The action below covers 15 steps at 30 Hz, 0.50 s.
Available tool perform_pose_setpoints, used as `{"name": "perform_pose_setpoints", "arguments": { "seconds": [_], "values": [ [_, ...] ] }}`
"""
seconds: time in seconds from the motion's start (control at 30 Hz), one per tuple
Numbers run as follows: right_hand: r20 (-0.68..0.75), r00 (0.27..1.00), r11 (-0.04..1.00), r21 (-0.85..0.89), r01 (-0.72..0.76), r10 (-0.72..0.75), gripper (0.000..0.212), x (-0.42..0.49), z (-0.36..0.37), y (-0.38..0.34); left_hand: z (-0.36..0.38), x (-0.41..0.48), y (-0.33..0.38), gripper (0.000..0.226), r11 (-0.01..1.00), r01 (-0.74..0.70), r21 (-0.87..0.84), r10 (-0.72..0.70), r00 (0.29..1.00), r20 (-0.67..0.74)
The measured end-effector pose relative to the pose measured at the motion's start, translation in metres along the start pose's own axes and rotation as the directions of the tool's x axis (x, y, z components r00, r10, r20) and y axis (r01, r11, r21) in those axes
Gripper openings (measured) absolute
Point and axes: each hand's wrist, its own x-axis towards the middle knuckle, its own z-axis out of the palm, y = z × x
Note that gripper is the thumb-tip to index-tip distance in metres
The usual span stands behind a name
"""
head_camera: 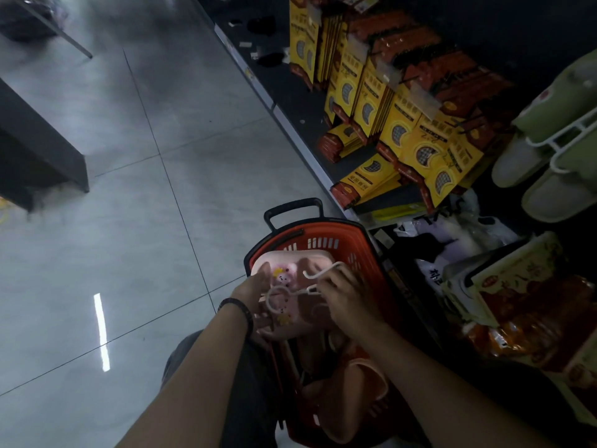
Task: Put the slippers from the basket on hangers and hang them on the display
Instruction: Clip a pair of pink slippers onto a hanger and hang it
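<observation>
Left hand (255, 295) fingers grasping pink slipper (307, 270) over far end of red basket (323, 242). Right hand (345, 302) fingers pinching white hanger (323, 272) against it. Green slippers (555, 105) on display.

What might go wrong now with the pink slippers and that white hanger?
The white hanger is only pinched in the right hand and does not look hooked on yet, so it may slip down into the basket. The left hand grips the pink slippers from one side above the basket, so one of the pair might slide out and drop back in.
</observation>
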Motion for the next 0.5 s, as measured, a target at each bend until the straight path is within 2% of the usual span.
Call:
{"name": "perform_pose_setpoints", "arguments": {
  "seconds": [0.17, 0.3, 0.5],
  "values": [
    [0.157, 0.986, 0.997, -0.061, -0.053, 0.062, 0.039, 0.004, 0.001, -0.007, -0.001, 0.006, -0.005, 0.04, 0.998, -0.012, 0.067, 0.007, 0.997, 0.079],
    [0.184, 0.979, 0.996, -0.042, -0.08, 0.086, 0.038, 0.009, 0.008, -0.011, -0.001, 0.0, -0.003, 0.054, 0.999, 0.03, 0.036, -0.033, 0.997, 0.071],
    [0.186, 0.978, 0.995, -0.018, -0.098, 0.099, 0.038, 0.006, 0.014, -0.013, -0.003, 0.006, -0.006, 0.057, 0.997, 0.078, -0.005, -0.077, 0.996, 0.055]
  ]
}}
